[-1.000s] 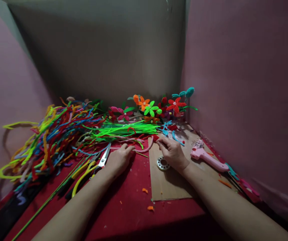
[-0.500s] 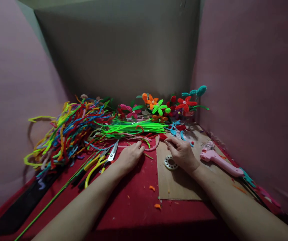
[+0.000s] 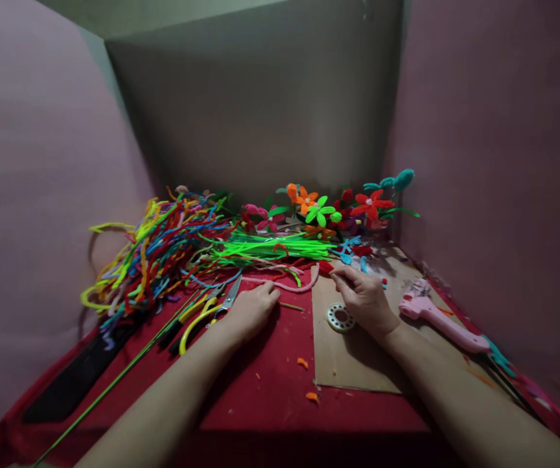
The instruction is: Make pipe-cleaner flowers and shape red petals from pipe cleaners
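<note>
My right hand (image 3: 365, 302) is closed in a pinch above the cardboard, with a red pipe-cleaner petal (image 3: 325, 267) sticking out past its fingertips. Below that hand lies a pale round disc with a ring of holes (image 3: 341, 318). My left hand (image 3: 256, 308) is closed, its fingers curled down over the red cloth. Beside its fingertips shows a thin greenish stick (image 3: 292, 307); whether the fingers grip it is hidden. A pink pipe cleaner (image 3: 295, 289) curves between the hands. Scissors with yellow handles (image 3: 202, 320) and pliers (image 3: 193, 312) lie left of my left hand.
A heap of mixed pipe cleaners (image 3: 156, 253) stands at left, a green bundle (image 3: 275, 248) behind my hands. Pipe-cleaner flowers (image 3: 321, 211) line the back. A pink glue gun (image 3: 443, 318) rests right on the cardboard (image 3: 353, 374). Orange scraps (image 3: 312, 396) lie in front.
The camera view has turned slightly, so everything sits further right. The thin stick beside my left hand lies at a flatter angle. My right hand keeps its pinch on the red petal.
</note>
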Demonstrator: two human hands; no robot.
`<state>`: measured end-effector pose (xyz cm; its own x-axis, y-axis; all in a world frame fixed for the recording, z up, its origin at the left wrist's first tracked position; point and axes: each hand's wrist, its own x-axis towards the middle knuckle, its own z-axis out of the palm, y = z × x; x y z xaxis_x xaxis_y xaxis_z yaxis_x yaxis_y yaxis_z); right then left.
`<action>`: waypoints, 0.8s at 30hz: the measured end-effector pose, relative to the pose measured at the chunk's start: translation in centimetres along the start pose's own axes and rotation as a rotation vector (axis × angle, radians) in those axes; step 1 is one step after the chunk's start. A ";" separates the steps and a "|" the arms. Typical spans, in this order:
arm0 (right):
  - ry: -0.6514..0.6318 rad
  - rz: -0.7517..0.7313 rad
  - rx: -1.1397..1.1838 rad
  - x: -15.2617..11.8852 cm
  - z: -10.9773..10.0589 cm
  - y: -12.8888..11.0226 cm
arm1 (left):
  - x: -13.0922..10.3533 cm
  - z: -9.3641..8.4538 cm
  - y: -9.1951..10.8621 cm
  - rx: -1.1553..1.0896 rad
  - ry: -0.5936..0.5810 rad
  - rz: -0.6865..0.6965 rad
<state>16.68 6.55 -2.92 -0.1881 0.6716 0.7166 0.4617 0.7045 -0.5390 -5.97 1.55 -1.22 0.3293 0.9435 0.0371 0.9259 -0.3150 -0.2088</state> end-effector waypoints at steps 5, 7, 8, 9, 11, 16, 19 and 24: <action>0.016 -0.056 -0.018 0.0 0.0 -0.1 | 0.1 0.3 -0.5 -0.008 0.015 -0.121; 0.029 -0.060 -0.024 0.0 0.0 -0.1 | 0.0 0.2 -0.1 -0.016 0.018 -0.114; 0.037 -0.062 -0.025 0.0 0.0 -0.1 | -0.1 0.1 0.0 -0.018 0.019 -0.109; 0.043 -0.061 -0.025 0.0 0.1 -0.1 | -0.1 0.1 0.1 -0.020 0.019 -0.105; 0.033 -0.065 -0.027 -0.1 0.1 0.0 | -0.2 0.2 0.2 -0.025 0.019 -0.099; 0.020 -0.068 -0.045 -0.2 0.2 0.1 | -0.2 0.4 -0.1 -0.040 0.022 -0.090; 0.021 -0.081 -0.046 -0.2 0.2 0.1 | -0.3 0.3 -0.1 -0.049 0.022 -0.091; 0.017 -0.088 -0.044 -0.2 0.2 0.3 | -0.2 0.1 0.0 -0.042 0.013 -0.097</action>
<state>16.65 6.68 -3.29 -0.2155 0.6031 0.7680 0.4816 0.7498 -0.4537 -6.01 1.38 -1.37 0.2397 0.9685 0.0676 0.9604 -0.2263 -0.1626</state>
